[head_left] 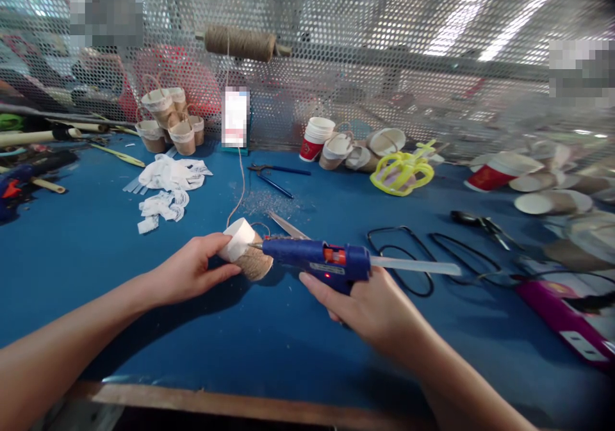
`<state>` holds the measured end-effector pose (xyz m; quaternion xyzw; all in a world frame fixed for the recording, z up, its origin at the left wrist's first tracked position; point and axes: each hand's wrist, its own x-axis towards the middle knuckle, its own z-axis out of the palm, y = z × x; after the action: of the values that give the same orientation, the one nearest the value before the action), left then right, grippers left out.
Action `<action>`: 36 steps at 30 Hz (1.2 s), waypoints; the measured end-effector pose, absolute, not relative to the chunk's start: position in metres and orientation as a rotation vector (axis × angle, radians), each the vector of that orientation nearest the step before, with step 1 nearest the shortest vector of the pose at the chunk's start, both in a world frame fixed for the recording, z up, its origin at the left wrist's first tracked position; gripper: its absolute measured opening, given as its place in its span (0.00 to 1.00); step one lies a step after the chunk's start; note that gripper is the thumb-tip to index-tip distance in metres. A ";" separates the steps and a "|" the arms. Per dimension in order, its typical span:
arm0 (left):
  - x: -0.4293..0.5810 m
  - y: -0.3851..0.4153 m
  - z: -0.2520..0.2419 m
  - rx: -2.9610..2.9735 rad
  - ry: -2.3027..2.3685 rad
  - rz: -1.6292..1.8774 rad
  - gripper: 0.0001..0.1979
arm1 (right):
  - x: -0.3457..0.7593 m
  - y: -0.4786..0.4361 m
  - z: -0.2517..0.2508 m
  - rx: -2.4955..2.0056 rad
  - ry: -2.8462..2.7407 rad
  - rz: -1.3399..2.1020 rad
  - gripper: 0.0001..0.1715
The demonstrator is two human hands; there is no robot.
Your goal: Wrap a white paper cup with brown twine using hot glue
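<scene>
Tilted on its side above the blue table, a small paper cup (257, 264) is partly wrapped in brown twine, its white rim end bare. My left hand (202, 264) grips that cup between thumb and fingers. My right hand (358, 296) is wrapped round the handle of a blue glue gun (298, 253), whose nozzle tip is at the cup's side. A clear glue stick (418, 265) sticks out of the gun's back. Twine (241, 187) runs up from the cup toward a spool (240, 42). Behind the gun lie scissors (286, 225), their handles hidden.
White lace trim (173, 175) lies at left, near several finished twine baskets (182, 138). Pliers (278, 170) rest mid-table. Paper cups (317, 138) and a yellow crown-shaped piece (401, 175) stand at back right. A black cable (408, 229) and a purple power strip (560, 322) are at right.
</scene>
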<state>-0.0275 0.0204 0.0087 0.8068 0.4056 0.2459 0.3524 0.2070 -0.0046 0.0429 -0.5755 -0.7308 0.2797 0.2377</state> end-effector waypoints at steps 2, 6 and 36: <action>-0.027 0.021 0.008 2.099 1.068 0.631 0.11 | 0.208 -0.004 0.043 -1.571 -2.000 0.751 0.13; -0.027 0.021 0.007 2.094 1.063 0.643 0.11 | 0.206 -0.006 0.045 -1.543 -2.017 0.715 0.10; -0.026 0.021 0.010 2.079 1.063 0.612 0.12 | 0.202 -0.006 0.052 -1.735 -1.800 0.991 0.17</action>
<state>-0.0258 0.0211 0.0096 0.8050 0.4116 0.2369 0.3557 0.2022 -0.0060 0.0522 -0.6286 -0.6522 0.3593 0.2243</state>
